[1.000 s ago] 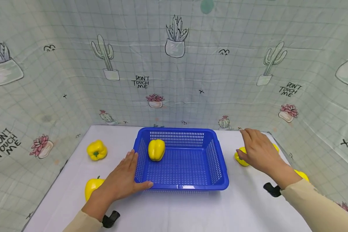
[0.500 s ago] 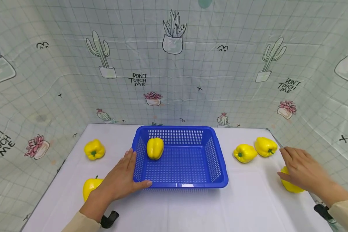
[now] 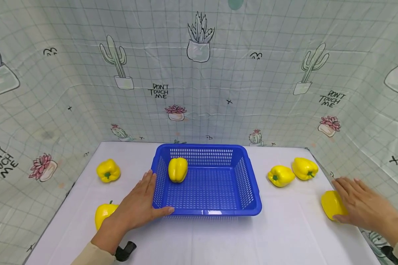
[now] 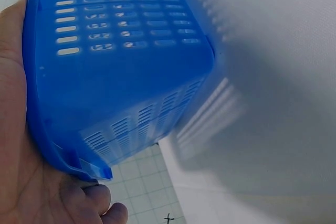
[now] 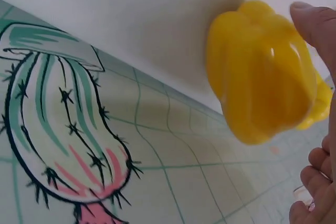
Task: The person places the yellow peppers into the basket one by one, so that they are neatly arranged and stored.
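A blue plastic basket stands mid-table with one yellow bell pepper inside, near its left wall. My left hand rests along the basket's left rim, fingers extended and thumb on the front edge. In the left wrist view the palm lies against the rim of the basket. By the table's right edge, my right hand is spread beside another yellow bell pepper. The right wrist view shows this bell pepper between thumb and fingers, the fingers apart from it; contact with the thumb is unclear.
Two yellow bell peppers lie right of the basket. To its left are a yellow bell pepper farther back and another yellow bell pepper, partly hidden behind my left forearm. A printed curtain surrounds the table.
My right hand has moved right and toward me, from above the two right-hand peppers to the pepper at the table's edge. My left hand has stayed on the basket.
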`<control>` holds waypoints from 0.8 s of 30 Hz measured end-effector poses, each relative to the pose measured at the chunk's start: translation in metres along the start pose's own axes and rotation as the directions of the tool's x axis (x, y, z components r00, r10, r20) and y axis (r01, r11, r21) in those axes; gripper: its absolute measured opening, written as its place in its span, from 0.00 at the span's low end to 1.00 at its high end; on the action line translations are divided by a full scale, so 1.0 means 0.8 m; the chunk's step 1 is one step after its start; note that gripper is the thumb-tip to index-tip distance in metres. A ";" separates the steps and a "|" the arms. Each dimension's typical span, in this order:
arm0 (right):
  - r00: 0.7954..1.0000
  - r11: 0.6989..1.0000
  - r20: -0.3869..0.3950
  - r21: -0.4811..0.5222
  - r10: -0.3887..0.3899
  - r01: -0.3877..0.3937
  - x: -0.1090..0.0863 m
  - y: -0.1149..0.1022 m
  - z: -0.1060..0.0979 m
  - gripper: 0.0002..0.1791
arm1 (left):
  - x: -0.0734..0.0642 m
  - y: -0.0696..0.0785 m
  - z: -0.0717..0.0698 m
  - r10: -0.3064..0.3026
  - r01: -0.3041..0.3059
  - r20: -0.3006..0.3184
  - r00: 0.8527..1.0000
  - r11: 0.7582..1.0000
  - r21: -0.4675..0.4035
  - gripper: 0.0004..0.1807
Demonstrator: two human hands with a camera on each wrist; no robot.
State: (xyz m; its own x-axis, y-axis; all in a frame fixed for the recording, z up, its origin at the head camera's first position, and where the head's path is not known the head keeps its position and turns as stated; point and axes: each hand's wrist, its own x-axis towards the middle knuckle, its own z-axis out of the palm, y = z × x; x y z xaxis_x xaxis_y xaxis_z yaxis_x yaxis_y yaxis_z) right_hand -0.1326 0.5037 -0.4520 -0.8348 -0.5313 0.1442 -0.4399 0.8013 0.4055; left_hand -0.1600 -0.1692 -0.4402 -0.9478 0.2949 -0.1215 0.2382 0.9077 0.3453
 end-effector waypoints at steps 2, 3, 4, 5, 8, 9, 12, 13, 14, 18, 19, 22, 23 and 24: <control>0.999 1.000 0.049 -0.011 0.009 -0.009 -0.004 -0.002 0.005 0.74 | 0.000 0.000 0.000 0.001 -0.001 -0.004 1.000 1.000 -0.001 0.72; 0.997 1.000 0.080 -0.016 0.016 -0.015 -0.006 -0.003 0.007 0.78 | 0.000 0.000 0.000 0.002 -0.002 -0.006 1.000 1.000 -0.001 0.72; 0.995 1.000 0.095 -0.019 0.020 -0.018 -0.007 -0.003 0.009 0.79 | 0.000 0.000 0.000 0.002 -0.002 -0.009 1.000 1.000 0.000 0.72; 0.994 1.000 0.107 -0.023 0.021 -0.019 -0.008 -0.004 0.011 0.81 | 0.000 0.000 0.000 0.001 -0.001 -0.010 1.000 1.000 -0.001 0.72; 0.992 0.999 0.123 -0.036 0.021 -0.017 -0.010 -0.004 0.015 0.83 | 0.000 -0.001 0.001 0.001 -0.002 -0.014 1.000 1.000 -0.002 0.72; 0.991 0.999 0.132 -0.036 0.024 -0.019 -0.011 -0.004 0.016 0.83 | 0.000 -0.001 0.001 0.002 -0.002 -0.014 1.000 1.000 -0.002 0.72; 0.988 0.999 0.148 -0.039 0.033 -0.028 -0.012 -0.005 0.019 0.83 | 0.001 -0.001 0.001 0.003 -0.003 -0.016 1.000 1.000 -0.003 0.72; 0.986 0.999 0.162 -0.035 0.040 -0.034 -0.012 -0.005 0.019 0.82 | 0.000 -0.001 0.001 0.003 -0.003 -0.016 1.000 1.000 -0.002 0.72; 0.984 0.999 0.173 -0.028 0.047 -0.043 -0.011 -0.006 0.020 0.81 | 0.000 -0.001 0.001 0.003 -0.003 -0.016 1.000 1.000 -0.001 0.72; 0.965 0.996 0.247 0.001 0.089 -0.092 -0.010 -0.007 0.021 0.80 | 0.000 -0.001 0.000 0.001 -0.001 -0.013 1.000 1.000 0.001 0.72; 0.958 0.994 0.269 0.008 0.099 -0.105 -0.009 -0.007 0.021 0.80 | 0.000 -0.001 0.000 0.000 0.000 -0.010 1.000 1.000 0.000 0.72; 0.948 0.991 0.297 0.032 0.115 -0.130 -0.009 -0.006 0.022 0.79 | 0.000 -0.001 0.000 -0.003 0.003 -0.008 1.000 1.000 -0.004 0.72; 0.948 0.990 0.297 0.041 0.116 -0.134 -0.009 -0.006 0.023 0.78 | 0.000 -0.001 0.000 -0.004 0.004 -0.007 1.000 1.000 -0.005 0.72; 0.949 0.990 0.292 0.047 0.115 -0.134 -0.009 -0.007 0.023 0.77 | 0.000 -0.001 0.001 -0.005 0.005 -0.006 1.000 1.000 -0.005 0.72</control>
State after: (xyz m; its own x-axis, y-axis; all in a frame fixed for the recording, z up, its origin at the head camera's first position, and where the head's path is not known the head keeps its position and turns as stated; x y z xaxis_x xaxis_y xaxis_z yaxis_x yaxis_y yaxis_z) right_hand -0.1307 0.5082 -0.4718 -0.9399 -0.3319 -0.0805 -0.3389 0.8774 0.3396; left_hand -0.1603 -0.1700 -0.4410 -0.9502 0.2888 -0.1173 0.2326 0.9075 0.3498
